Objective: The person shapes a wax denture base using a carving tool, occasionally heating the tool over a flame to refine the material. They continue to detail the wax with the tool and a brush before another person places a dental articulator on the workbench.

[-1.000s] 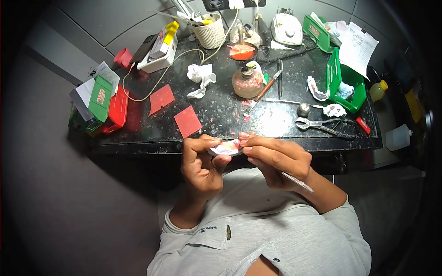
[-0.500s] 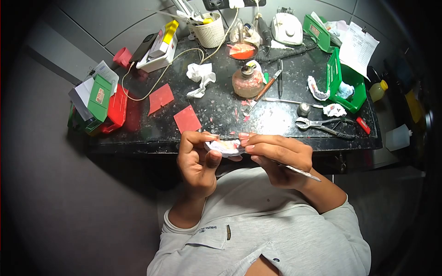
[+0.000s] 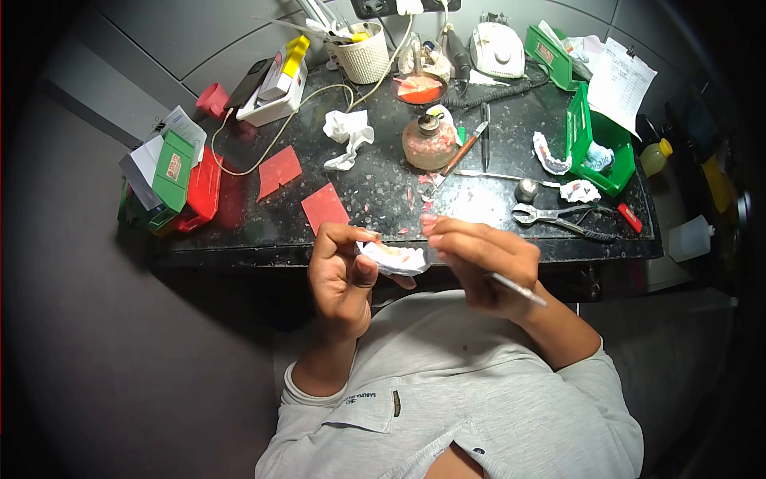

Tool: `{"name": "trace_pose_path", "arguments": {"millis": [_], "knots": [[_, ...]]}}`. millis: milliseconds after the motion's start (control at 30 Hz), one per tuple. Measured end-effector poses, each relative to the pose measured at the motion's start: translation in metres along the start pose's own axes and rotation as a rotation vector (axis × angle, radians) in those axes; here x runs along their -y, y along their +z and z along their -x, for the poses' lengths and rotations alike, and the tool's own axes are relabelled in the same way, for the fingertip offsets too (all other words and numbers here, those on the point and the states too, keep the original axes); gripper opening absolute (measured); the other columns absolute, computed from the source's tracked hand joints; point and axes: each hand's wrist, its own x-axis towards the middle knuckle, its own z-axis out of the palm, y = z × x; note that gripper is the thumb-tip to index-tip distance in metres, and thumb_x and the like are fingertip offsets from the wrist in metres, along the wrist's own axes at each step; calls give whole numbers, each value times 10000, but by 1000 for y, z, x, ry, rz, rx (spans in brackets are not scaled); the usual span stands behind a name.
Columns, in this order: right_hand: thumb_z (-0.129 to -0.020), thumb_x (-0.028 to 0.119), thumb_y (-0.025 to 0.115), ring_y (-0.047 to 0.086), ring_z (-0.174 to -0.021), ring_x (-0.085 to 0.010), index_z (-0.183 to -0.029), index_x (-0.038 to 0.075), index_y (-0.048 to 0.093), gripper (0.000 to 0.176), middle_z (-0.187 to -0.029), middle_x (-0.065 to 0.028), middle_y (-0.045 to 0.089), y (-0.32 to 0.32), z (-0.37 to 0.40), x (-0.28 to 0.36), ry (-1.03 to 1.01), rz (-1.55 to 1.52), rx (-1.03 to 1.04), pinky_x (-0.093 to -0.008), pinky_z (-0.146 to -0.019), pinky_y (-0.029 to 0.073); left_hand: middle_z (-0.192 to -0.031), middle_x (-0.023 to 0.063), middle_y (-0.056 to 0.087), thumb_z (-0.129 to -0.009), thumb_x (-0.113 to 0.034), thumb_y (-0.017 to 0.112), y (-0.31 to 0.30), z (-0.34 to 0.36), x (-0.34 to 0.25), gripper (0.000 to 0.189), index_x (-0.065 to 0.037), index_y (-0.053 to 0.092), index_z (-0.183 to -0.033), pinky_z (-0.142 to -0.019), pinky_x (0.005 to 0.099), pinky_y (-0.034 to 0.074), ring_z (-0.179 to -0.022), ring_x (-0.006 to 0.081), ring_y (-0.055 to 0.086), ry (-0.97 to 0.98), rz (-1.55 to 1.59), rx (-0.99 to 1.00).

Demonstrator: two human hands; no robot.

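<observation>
Holding white dental cast (image 3: 399, 260), left hand (image 3: 339, 287) clamped on it, near front edge of counter (image 3: 375, 188). Right hand (image 3: 495, 259) just apart from cast, fingers closed round slim tool (image 3: 517, 289). Seems mid-handling; further contact would call for steady left grip, light fingertips.

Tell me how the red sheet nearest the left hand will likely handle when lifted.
The nearer red sheet looks thin, so probably light. Its flat lie and straight edges suggest some stiffness. It may be brittle: the other red sheet has a jagged edge.
</observation>
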Motion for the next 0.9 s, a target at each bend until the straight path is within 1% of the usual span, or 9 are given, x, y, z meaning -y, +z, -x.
{"name": "trace_pose_path", "arguments": {"millis": [67,133,233,400,467,533,600,667,900], "knots": [[-888,-53,718,772,-934,-307,-1016,-45,715,129,-1021,-193,749,-1,0,-2,31,5,-6,-348,-764,627,-1038,153,600,-1000,-287,690,-2,0,0,411,23,463,-1147,-651,376,636,-800,260,729,23,-14,-8],[-902,-45,711,772,-903,-301,-1029,-43,713,128,-1023,-186,749,-2,1,-3,54,16,-29,-335,-755,615,-1129,196,625,-1005,-257,688,-5,1,0,412,26,457,-1197,-835,360,613,-968,230,714,15,-70,73],[-973,3,660,774,-870,-269,-1078,-34,684,114,-1032,-185,757,-1,12,-5,150,-93,-94,-327,-744,609,-1139,195,637,-1003,-193,687,-6,3,8,371,19,459,-1204,-953,352,558,-1065,232,690,137,-287,48],[-1012,54,640,774,-810,-263,-1094,-29,679,123,-1047,-195,762,-8,13,-1,180,-153,-71,-328,-740,626,-1224,234,638,-1011,-113,653,0,0,12,363,12,416,-1256,-1033,372,519,-1188,271,649,212,-313,116],[-950,35,713,765,-866,-272,-1109,-17,718,168,-1064,-175,752,-13,5,9,153,-86,-47,-345,-806,631,-1260,253,631,-1015,-89,638,1,1,12,373,11,394,-1279,-1043,384,517,-1213,288,643,229,-333,133],[-935,21,706,735,-1077,-344,-1146,-11,710,213,-1099,-203,705,-13,-4,16,31,-11,50,-461,-957,598,-1309,282,612,-1011,-47,626,2,1,13,416,7,348,-1316,-1066,407,509,-1257,314,624,269,-390,158],[-812,-56,782,716,-1118,-351,-1170,29,736,371,-1138,-183,705,-4,3,16,45,-86,54,-516,-1024,560,-1314,288,607,-1007,-29,621,1,1,15,421,5,342,-1321,-1070,413,513,-1267,328,621,293,-394,169],[-795,-36,806,708,-1139,-352,-1176,38,738,394,-1159,-186,709,-2,2,18,17,-61,77,-549,-1052,533,-1319,293,602,-1004,-10,617,1,0,16,428,4,336,-1325,-1074,419,517,-1278,342,617,318,-397,177],[-828,23,784,698,-1182,-328,-1119,24,769,291,-1143,-153,733,-1,-1,15,-31,-44,112,-537,-1085,495,-1342,320,573,-990,47,601,3,-1,17,427,15,336,-1323,-1074,443,534,-1279,379,617,440,-511,194]]}}
